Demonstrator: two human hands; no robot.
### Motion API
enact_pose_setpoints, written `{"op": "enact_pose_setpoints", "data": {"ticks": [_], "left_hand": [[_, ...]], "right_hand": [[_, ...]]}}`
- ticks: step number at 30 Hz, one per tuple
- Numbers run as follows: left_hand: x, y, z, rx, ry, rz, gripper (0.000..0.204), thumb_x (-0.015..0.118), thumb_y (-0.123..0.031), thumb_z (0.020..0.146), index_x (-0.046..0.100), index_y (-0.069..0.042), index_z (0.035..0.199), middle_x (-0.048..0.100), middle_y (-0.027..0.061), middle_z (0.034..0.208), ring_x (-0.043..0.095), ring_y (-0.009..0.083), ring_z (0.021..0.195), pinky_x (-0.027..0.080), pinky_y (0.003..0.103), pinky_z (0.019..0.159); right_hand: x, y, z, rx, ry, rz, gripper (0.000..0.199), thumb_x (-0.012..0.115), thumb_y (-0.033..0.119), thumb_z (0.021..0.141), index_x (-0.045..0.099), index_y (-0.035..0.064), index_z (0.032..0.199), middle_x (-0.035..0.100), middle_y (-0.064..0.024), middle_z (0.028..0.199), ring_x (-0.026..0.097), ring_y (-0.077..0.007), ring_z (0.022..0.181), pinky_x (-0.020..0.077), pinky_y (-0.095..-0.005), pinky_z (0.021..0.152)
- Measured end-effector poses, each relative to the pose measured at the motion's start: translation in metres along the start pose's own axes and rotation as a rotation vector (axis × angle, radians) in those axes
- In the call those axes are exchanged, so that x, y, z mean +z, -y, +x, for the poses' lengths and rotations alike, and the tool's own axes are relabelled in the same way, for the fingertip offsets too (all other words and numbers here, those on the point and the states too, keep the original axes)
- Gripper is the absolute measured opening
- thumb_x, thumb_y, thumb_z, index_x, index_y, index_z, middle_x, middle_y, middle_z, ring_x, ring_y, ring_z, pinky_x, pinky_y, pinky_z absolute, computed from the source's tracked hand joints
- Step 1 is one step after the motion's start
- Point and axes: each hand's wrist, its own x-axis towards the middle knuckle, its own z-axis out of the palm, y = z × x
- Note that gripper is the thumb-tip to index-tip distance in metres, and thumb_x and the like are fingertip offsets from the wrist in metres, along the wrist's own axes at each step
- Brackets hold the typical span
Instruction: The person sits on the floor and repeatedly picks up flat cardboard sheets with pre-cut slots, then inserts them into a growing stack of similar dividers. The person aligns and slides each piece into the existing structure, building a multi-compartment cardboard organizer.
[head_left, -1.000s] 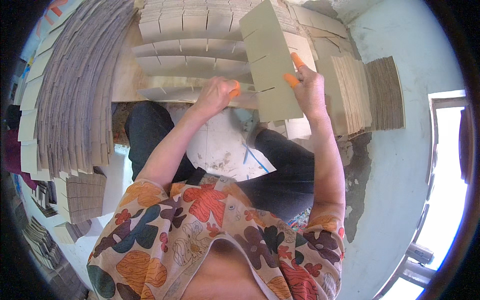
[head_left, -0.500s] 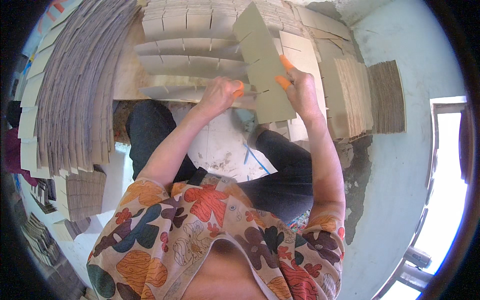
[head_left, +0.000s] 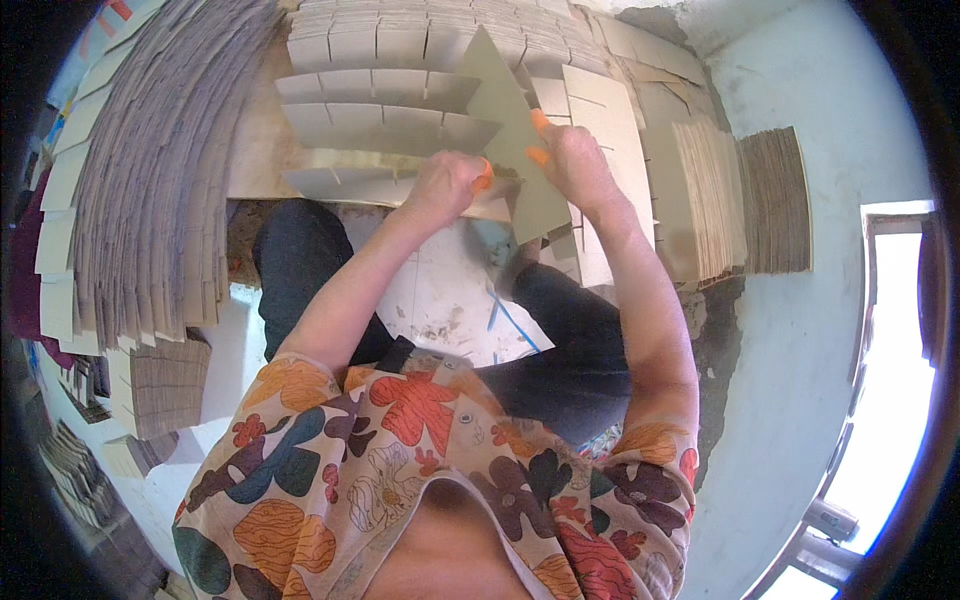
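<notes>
My right hand (head_left: 578, 165) grips a flat grey-green cardboard piece (head_left: 508, 120), tilted and standing over the slotted cardboard strips (head_left: 385, 125) in front of me. My left hand (head_left: 447, 185) is closed on the long pale strip (head_left: 350, 185) at the near edge of that stack, right beside the held piece. Orange nails show on both hands. A white board with blue marks (head_left: 450, 300) lies across my lap under my arms.
A big fan of stacked cardboard sheets (head_left: 150, 170) curves along the left. More slotted sheets (head_left: 620, 120) and a bundle of thin cards (head_left: 775, 200) lie at the right. Smaller card piles (head_left: 165, 385) sit at lower left. A pale wall and bright window (head_left: 890, 380) stand right.
My right hand has swung the cardboard piece down and leftward, toward my left hand and the strips. The left hand has stayed on the pale strip.
</notes>
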Motion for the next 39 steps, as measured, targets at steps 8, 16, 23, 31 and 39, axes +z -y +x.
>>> {"op": "enact_pose_setpoints", "data": {"ticks": [8, 16, 23, 31, 39], "left_hand": [[0.001, -0.001, -0.001, 0.018, 0.013, 0.024, 0.010, 0.069, -0.014, 0.073, 0.063, -0.007, 0.077, 0.058, 0.0143, 0.066, 0.059, 0.0329, 0.066, 0.046, 0.043, 0.060], [-0.005, -0.005, 0.001, 0.019, 0.040, -0.004, 0.010, 0.069, -0.014, 0.073, 0.063, -0.007, 0.078, 0.058, 0.0140, 0.068, 0.058, 0.0325, 0.068, 0.046, 0.043, 0.060], [-0.003, -0.006, 0.001, 0.009, 0.012, -0.026, 0.013, 0.071, -0.013, 0.073, 0.065, -0.006, 0.082, 0.058, 0.0137, 0.069, 0.058, 0.0319, 0.070, 0.046, 0.042, 0.063], [-0.018, -0.011, -0.003, 0.045, -0.012, 0.007, 0.018, 0.072, -0.018, 0.074, 0.065, -0.004, 0.084, 0.060, 0.0129, 0.070, 0.057, 0.0301, 0.068, 0.045, 0.041, 0.062], [-0.013, -0.006, -0.005, 0.010, -0.006, 0.061, 0.018, 0.072, -0.022, 0.074, 0.066, -0.006, 0.081, 0.058, 0.0115, 0.066, 0.057, 0.0289, 0.066, 0.045, 0.040, 0.062]], "right_hand": [[0.011, 0.002, -0.015, -0.002, -0.040, -0.062, 0.014, 0.062, 0.012, 0.078, 0.064, -0.0003, 0.086, 0.061, -0.0221, 0.074, 0.061, -0.0381, 0.074, 0.0486, -0.0444, 0.066], [0.036, 0.014, -0.020, 0.036, 0.078, -0.121, 0.013, 0.060, 0.014, 0.080, 0.063, 0.0008, 0.079, 0.062, -0.0205, 0.076, 0.062, -0.0368, 0.075, 0.0490, -0.0454, 0.067], [0.017, -0.005, -0.030, 0.121, -0.192, -0.006, 0.020, 0.060, 0.021, 0.084, 0.060, 0.0031, 0.094, 0.064, -0.0154, 0.082, 0.062, -0.0351, 0.075, 0.0502, -0.0432, 0.068], [-0.006, -0.106, -0.079, 0.663, -0.212, -0.179, 0.063, 0.073, 0.037, 0.074, 0.051, -0.0009, 0.120, 0.062, -0.0203, 0.104, 0.060, -0.0317, 0.098, 0.0493, -0.0436, 0.081], [-0.017, -0.126, -0.085, 0.858, -0.324, 0.622, 0.038, 0.076, 0.028, 0.073, 0.065, -0.0053, 0.088, 0.066, -0.0131, 0.078, 0.063, -0.0176, 0.067, 0.0514, -0.0296, 0.063]]}}
